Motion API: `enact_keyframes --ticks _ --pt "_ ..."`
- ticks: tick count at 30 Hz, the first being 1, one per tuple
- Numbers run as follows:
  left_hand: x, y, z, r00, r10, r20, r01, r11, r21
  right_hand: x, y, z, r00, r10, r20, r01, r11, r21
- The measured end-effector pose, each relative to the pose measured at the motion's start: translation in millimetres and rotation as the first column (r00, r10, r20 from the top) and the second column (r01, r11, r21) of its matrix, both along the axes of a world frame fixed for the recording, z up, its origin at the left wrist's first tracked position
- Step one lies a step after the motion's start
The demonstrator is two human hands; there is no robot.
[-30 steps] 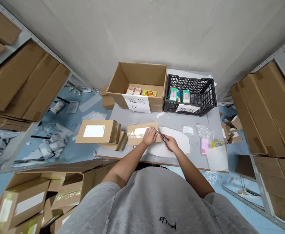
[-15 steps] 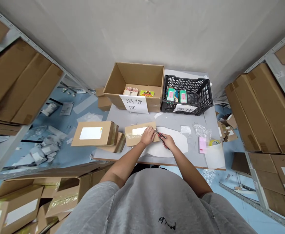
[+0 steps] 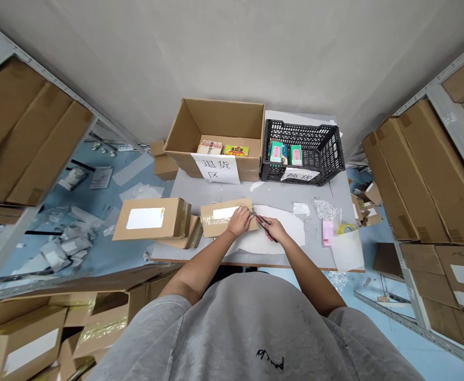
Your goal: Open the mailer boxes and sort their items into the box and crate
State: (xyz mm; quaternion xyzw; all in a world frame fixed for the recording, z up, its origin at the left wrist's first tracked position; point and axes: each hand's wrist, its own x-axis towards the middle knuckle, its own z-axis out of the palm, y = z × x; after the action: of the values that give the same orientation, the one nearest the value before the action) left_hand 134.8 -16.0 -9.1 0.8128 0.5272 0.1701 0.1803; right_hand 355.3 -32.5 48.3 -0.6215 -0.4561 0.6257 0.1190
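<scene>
A small taped cardboard box (image 3: 211, 221) with a white label (image 3: 223, 212) lies on the table, tilted slightly. My left hand (image 3: 240, 221) rests over its right end with fingers curled against it, hiding that part. In my right hand (image 3: 275, 230) is a red and black utility knife (image 3: 264, 221), its front end pointing left at the box's right end, close to my left fingertips. Whether the blade is touching the cardboard I cannot tell. White paper (image 3: 283, 241) lies beneath the knife and my right hand.
A large open carton (image 3: 232, 168) and a black plastic crate (image 3: 331, 172) hold small packages at the back. Two stacked boxes (image 3: 152, 218) sit at the table's left. Bubble wrap (image 3: 326, 209), a pink item (image 3: 328, 233) and a tape roll (image 3: 347, 228) lie right. Shelves flank both sides.
Both hands, the knife and the box keep nearly the same positions relative to each other. The whole view has shifted slightly as my head moved.
</scene>
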Motion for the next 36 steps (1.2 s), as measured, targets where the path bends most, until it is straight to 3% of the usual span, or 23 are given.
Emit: enact_keyframes --ticks 8,14,20,26,31,36 --pt "0 -4 1.1 0.998 -0.056 0.000 0.056 0.998 0.009 0 -1 2.1 0.998 0.033 0.046 -0.034 0.999 0.008" --pt "-1 -4 -1.1 0.998 -0.045 0.034 0.044 0.999 0.029 12 2 2.7 0.997 0.069 -0.037 -0.068 0.998 0.004" --pt "-5 -5 -5.8 0.992 -0.120 0.042 0.116 0.990 0.078 14 3 -6.9 0.991 0.069 -0.112 -0.070 0.998 -0.008" --pt "-7 3 -2.3 0.996 -0.046 0.082 0.045 0.999 0.013 22 0 -16.4 0.985 0.054 -0.166 -0.059 0.998 -0.025" --pt "-5 13 8.4 0.999 -0.031 -0.024 0.028 0.996 -0.088 12 4 -24.4 0.990 -0.009 -0.144 0.011 1.000 0.011" --pt "-1 13 17.1 0.976 0.131 -0.174 -0.161 0.972 -0.171 2 5 -27.8 0.988 -0.038 -0.149 0.039 0.999 -0.002"
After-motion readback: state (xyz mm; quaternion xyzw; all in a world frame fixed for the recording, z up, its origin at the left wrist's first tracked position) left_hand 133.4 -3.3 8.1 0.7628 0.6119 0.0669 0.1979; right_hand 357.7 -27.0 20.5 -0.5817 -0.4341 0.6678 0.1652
